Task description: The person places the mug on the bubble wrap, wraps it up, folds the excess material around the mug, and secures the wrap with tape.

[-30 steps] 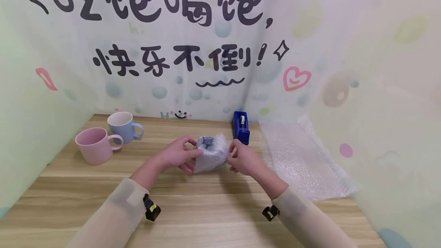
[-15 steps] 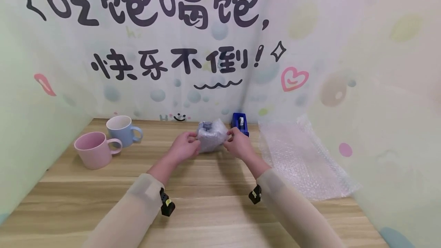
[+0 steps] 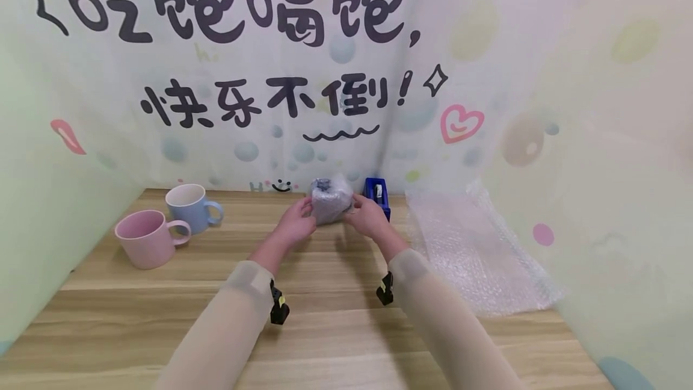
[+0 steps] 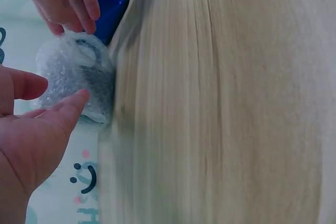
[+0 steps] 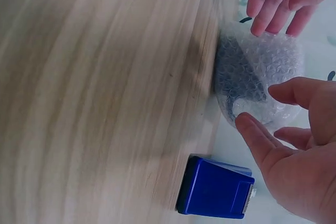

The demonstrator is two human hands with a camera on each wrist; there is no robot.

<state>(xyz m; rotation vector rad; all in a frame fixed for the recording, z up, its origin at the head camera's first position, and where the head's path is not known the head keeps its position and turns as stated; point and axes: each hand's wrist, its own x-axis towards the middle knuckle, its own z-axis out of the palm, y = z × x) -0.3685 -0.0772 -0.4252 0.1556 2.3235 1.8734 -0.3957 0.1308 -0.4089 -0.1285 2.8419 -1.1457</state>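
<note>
A mug wrapped in bubble wrap (image 3: 331,202) stands at the back of the table, right by the wall. A dark rounded handle shows through the wrap in the wrist views. My left hand (image 3: 296,221) is at its left side, thumb and fingers spread around the wrap with fingertips right at its surface. On the opposite side my right hand (image 3: 369,216) has its fingers nearly straight, thumb and forefinger tips at the handle end, as the right wrist view (image 5: 299,145) shows of this hand. Just right of the mug sits a blue tape dispenser (image 5: 218,187), partly behind my right hand in the head view.
A pink mug (image 3: 146,242) and a light blue mug (image 3: 189,209) stand at the left of the wooden table (image 3: 325,318). Sheets of bubble wrap (image 3: 476,251) lie flat on the right. A printed wall cloth (image 3: 243,155) hangs along the back edge.
Both hands have moved the wrapped mug away from me, from mid-table back to the wall beside the tape dispenser. The fingers have loosened around it. The other mugs and the flat wrap stay put.
</note>
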